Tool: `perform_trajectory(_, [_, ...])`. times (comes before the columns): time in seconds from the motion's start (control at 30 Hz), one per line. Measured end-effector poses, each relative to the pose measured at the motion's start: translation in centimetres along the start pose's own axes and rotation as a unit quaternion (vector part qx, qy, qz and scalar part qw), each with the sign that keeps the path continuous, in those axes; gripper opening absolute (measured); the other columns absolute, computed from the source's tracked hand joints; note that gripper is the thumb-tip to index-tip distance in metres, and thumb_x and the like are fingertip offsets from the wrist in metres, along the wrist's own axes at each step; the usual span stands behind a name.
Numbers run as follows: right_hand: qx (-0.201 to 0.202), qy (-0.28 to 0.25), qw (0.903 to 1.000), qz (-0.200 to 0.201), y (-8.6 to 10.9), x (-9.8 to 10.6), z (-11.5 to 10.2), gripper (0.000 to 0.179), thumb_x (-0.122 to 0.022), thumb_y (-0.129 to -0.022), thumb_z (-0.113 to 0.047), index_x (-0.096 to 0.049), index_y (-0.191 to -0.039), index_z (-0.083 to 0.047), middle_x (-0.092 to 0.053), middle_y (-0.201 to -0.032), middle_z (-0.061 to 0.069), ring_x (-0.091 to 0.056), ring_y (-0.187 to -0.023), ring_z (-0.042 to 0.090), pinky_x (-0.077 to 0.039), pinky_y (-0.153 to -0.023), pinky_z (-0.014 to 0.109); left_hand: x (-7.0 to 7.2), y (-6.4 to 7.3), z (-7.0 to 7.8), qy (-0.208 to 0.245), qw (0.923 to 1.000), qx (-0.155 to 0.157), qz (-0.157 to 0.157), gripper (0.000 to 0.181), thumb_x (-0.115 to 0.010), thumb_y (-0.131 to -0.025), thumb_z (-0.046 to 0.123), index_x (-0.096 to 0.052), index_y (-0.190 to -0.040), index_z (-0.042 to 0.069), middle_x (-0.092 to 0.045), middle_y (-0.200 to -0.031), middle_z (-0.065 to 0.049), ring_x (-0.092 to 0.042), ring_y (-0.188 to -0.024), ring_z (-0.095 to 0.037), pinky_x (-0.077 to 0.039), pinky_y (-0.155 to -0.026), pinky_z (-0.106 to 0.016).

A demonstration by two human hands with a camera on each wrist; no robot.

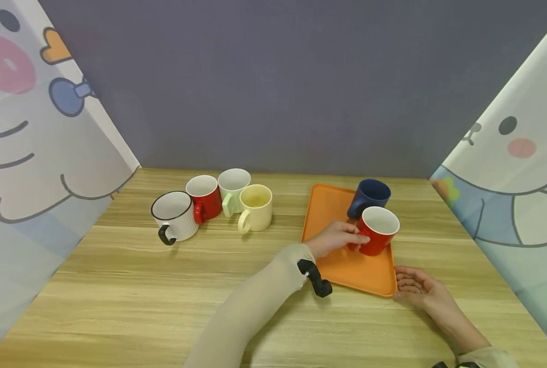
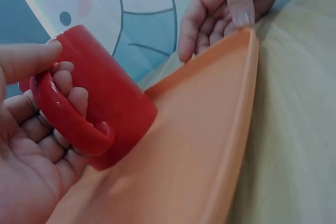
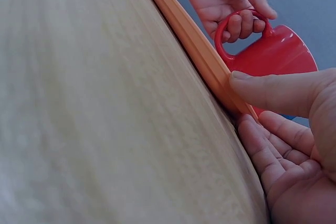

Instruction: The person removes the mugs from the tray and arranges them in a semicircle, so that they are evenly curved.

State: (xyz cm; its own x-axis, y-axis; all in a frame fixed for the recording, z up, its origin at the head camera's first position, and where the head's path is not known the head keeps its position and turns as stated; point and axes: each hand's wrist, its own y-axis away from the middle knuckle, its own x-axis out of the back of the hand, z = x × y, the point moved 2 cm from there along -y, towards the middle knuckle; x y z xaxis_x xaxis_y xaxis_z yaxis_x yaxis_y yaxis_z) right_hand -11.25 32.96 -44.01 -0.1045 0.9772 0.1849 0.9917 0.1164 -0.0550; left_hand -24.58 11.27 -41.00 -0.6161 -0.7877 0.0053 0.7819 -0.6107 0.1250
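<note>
Red mug (image 1: 378, 235), axis roughly upright, lies at three o'clock from the left hand (image 1: 337, 238), fingers hooking its handle; right hand (image 1: 427, 299), loosely unfurled, touches the orange tray (image 1: 347, 271) at five o'clock.

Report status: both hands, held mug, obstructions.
Left hand: fingers through handle of red mug. Right hand: touching orange tray, near-right corner. Red mug: over tray's right side, base contact unclear. Blue mug close behind.

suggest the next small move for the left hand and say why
Probably settle the held red mug flat on the orange tray: the left hand grips its handle over the tray, and the right hand touches the tray's near corner.
</note>
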Motion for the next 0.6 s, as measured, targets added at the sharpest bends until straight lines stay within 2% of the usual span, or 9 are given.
perform_trajectory(0.13, [-0.003,0.010,0.9999,0.002,0.1,-0.1,-0.2,0.050,-0.070,-0.083,0.014,-0.049,-0.129,0.016,-0.065,-0.107,0.000,-0.064,-0.093,0.010,-0.054,-0.079,0.020,-0.4,0.0,-0.3,0.003,1.0000,0.003,-0.006,0.025,-0.068,-0.096,0.017,-0.068,-0.084,-0.004,-0.059,-0.065,-0.001,-0.055,-0.064,-0.012,-0.043,-0.056,-0.022])
perform_trajectory(0.27, [-0.009,0.011,0.9999,0.003,0.2,-0.2,-0.2,0.051,-0.070,-0.083,0.013,-0.048,-0.129,0.016,-0.065,-0.107,0.000,-0.064,-0.093,0.010,-0.054,-0.080,0.020,-0.8,0.2,-0.4,0.025,0.9996,0.002,-0.011,0.026,-0.065,-0.097,0.015,-0.068,-0.091,-0.010,-0.062,-0.068,0.000,-0.058,-0.064,-0.011,-0.046,-0.060,-0.020])
perform_trajectory(0.5, [-0.007,-0.002,1.0000,0.000,0.1,-0.1,-0.1,0.049,-0.068,-0.084,0.016,-0.049,-0.129,0.014,-0.065,-0.107,0.000,-0.064,-0.093,0.010,-0.054,-0.079,0.020,-0.9,0.9,-0.2,0.060,0.9982,-0.007,0.004,0.025,-0.062,-0.098,0.011,-0.066,-0.091,-0.012,-0.067,-0.070,-0.006,-0.063,-0.064,-0.010,-0.053,-0.067,-0.021])
perform_trajectory(0.6, [-0.007,-0.007,0.9999,0.002,0.1,0.0,0.0,0.048,-0.067,-0.084,0.017,-0.052,-0.129,0.010,-0.065,-0.107,0.000,-0.064,-0.093,0.011,-0.054,-0.079,0.020,-0.8,1.3,0.1,0.084,0.9963,-0.018,0.010,0.024,-0.061,-0.098,0.008,-0.065,-0.093,-0.014,-0.067,-0.071,-0.010,-0.068,-0.066,-0.016,-0.055,-0.068,-0.023])
